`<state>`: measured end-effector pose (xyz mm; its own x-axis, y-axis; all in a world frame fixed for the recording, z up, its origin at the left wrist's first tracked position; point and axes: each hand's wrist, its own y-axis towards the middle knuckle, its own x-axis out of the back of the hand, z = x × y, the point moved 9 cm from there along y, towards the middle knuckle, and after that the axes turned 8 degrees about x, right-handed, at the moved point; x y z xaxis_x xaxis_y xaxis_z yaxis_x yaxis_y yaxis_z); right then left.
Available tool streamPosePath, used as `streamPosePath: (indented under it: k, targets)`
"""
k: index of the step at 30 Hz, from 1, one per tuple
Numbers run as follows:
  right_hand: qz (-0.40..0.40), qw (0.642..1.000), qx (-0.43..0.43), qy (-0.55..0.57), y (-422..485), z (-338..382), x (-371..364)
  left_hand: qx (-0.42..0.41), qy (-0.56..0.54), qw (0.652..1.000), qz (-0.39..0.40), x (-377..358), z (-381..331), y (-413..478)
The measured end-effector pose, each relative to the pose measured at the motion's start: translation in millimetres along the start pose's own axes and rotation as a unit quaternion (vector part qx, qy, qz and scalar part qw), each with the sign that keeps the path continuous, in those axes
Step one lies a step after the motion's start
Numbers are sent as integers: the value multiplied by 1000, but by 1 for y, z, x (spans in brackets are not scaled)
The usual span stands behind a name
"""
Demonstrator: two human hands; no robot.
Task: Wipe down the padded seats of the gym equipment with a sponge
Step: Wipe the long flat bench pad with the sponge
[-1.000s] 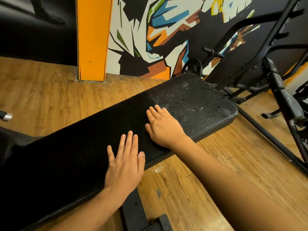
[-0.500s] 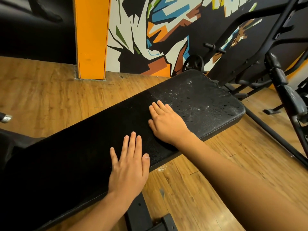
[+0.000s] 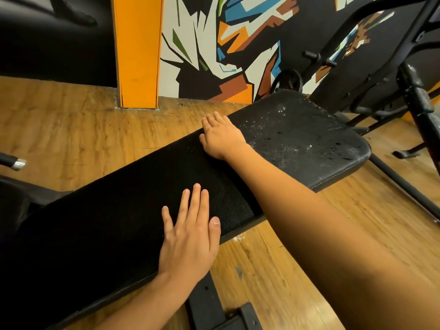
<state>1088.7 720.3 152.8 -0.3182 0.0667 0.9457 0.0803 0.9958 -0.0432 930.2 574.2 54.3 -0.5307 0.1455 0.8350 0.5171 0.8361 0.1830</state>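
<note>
The fingers of my left hand [image 3: 190, 236] lie straight and close together, gripping nothing. The palm is flat on the bench pad [image 3: 119, 222] by its near edge, and I judge that it steadies me while I lean across. The fingers of my right hand [image 3: 222, 136] are also extended and tight together, pressed down at the pad's far edge with their tips just past it. No sponge shows anywhere. If one sits under that palm, I cannot tell. The reach suggests I am working along the width of the pad. The pad is black, pebbled vinyl, and it runs diagonally from the lower left to a rounded end at the right. Droplets and pale streaks [image 3: 297, 139] cover that end, so it looks wet. The stretch between my hands looks dull and dry. The wooden floor [image 3: 71, 129] lies around the bench.
</note>
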Motion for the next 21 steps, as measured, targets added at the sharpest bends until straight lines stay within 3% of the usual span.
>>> streamPosePath:
  k: [5,13,21]
  targets:
    - [8,1000,11,4,-47,6,4,-1,-5,1000,3,2,-2,-1]
    - [-5,999,15,36,-195,23,16,3,9,1000,-9,2,-3,-2]
    - [-7,1000,17,16,-183,21,11,4,18,1000,-16,3,-1,-2]
